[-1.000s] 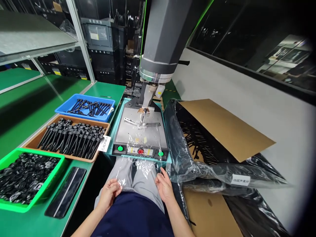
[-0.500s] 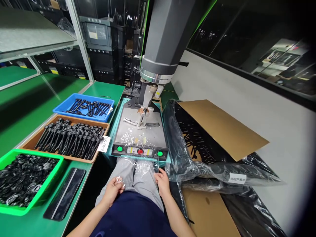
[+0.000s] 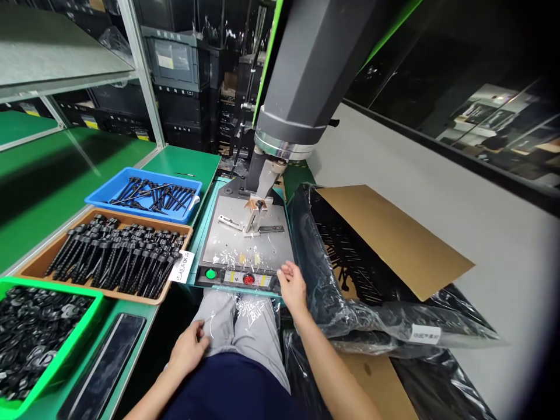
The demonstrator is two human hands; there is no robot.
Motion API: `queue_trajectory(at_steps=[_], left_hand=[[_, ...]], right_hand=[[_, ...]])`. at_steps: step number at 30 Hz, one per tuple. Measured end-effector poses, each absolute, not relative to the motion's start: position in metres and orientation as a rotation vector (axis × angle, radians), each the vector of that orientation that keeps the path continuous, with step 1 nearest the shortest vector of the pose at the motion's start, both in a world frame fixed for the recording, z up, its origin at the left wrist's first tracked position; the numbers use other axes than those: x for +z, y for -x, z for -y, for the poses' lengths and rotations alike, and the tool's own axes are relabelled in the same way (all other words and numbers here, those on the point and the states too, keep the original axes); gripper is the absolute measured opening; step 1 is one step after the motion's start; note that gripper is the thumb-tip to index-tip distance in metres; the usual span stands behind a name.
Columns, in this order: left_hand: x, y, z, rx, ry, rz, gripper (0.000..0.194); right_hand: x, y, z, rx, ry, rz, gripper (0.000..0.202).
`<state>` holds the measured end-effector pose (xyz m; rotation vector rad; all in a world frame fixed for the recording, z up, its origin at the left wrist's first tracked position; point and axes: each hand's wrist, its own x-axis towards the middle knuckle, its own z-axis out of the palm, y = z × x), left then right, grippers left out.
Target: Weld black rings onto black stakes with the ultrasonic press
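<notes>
My left hand (image 3: 189, 348) rests by my left thigh with its fingers curled inward; what they hold, if anything, is hidden. A clear plastic film (image 3: 250, 313) glints across my lap, just right of that hand. My right hand (image 3: 294, 289) is raised at the right front corner of the machine base (image 3: 249, 248), fingers apart and nothing visible in them. It covers the right green button. The left green button (image 3: 210, 273) and red button (image 3: 248, 280) show on the front panel. A small metal fixture (image 3: 254, 217) stands on the plate beneath the machine head (image 3: 286, 137).
At left stand a blue tray (image 3: 94, 197) and a brown tray (image 3: 32, 265) of black rod-like parts, a green bin (image 3: 56, 373) of black pieces, and a phone-like dark slab (image 3: 105, 364). At right, a plastic-lined box (image 3: 319, 280) holds black parts under a cardboard sheet (image 3: 394, 233).
My right hand has risen from the film at my lap to the panel's right corner. My left hand has shifted slightly left and down. The view has moved a little.
</notes>
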<state>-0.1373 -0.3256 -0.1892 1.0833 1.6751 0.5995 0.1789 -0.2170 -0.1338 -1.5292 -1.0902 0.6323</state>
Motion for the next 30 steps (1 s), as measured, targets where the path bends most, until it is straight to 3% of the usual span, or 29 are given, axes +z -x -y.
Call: queue_trajectory(at_steps=[3,6,13,24,30], left_hand=[[-0.177,0.146,0.317,0.471,-1.528,-1.790,0.040],[-0.165,0.146,0.308,0.536,-1.614,-1.793,0.042],[-0.156,0.138,0.310,0.827,-1.410,-1.686,0.030],[-0.134,0.118,0.297,0.990,-1.216,-1.442,0.022],[-0.085,0.108,0.267,1.143,-1.387,-1.294,0.022]], right_hand=[[-0.085,-0.171,0.148,0.527,1.449,1.338,0.043],[-0.053,-0.160,0.079,0.501,1.382,1.481,0.042],[-0.033,-0.153,0.000,0.766,1.262,1.750,0.033],[-0.010,-0.158,0.032,0.767,1.182,1.651,0.039],[-0.009,-0.156,0.112,1.096,0.959,1.457,0.046]])
